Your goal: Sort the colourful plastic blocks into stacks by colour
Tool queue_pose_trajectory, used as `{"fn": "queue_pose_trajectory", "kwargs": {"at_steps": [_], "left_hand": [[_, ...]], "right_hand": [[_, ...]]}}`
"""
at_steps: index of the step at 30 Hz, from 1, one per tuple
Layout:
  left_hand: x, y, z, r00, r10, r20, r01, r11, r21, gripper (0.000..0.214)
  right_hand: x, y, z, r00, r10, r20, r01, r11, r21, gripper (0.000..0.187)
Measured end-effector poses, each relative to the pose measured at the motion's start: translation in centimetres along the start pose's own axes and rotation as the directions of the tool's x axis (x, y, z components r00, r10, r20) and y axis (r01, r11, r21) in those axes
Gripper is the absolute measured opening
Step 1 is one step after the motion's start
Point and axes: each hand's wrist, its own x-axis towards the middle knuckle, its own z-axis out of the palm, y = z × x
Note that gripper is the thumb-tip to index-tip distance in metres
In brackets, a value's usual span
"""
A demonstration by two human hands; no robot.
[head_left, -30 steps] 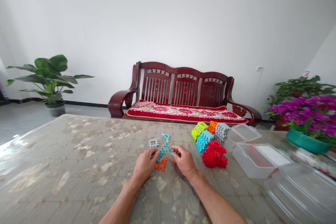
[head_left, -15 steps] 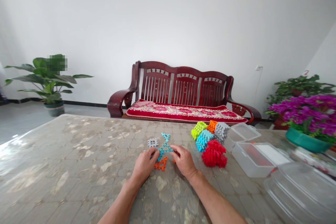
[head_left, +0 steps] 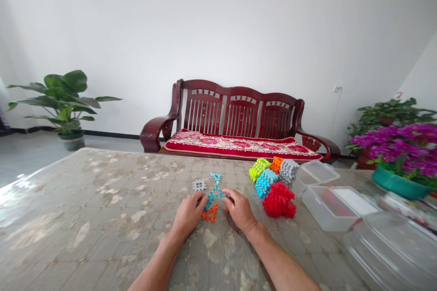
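- Both your hands sit lower centre on the counter (head_left: 85,218): left hand (head_left: 187,214) and right hand (head_left: 240,210) curled inward, fingertips at the teal lattice piece (head_left: 215,192); can't tell if pinching.
- Teal piece sits between them, above the orange lattice piece (head_left: 210,213).
- Lattice edges give you the surest grip.
- Only legible writing: a "2" mark (head_left: 398,95), upper right.

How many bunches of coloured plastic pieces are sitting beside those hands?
5. A lime cluster, an orange cluster and a grey cluster stand at the back, a blue cluster in front of them, and a red cluster nearest the right hand. Others may be hidden behind.
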Motion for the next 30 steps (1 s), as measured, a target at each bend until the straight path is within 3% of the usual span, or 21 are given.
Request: {"fn": "queue_pose_trajectory", "kwargs": {"at_steps": [23, 30], "left_hand": [[0.14, -0.10, 0.15, 0.999, 0.041, 0.015, -0.042, 0.998, 0.048, 0.030], [0.24, -0.63, 0.13, 0.996, 0.074, -0.052, -0.075, 0.997, -0.022, 0.028]], "right_hand": [[0.07, -0.01, -0.12, 0.998, 0.055, 0.029, -0.056, 0.998, 0.033, 0.029], [0.03, 0.29, 0.02, 0.998, 0.070, 0.001, -0.070, 0.997, -0.017, 0.027]]}}
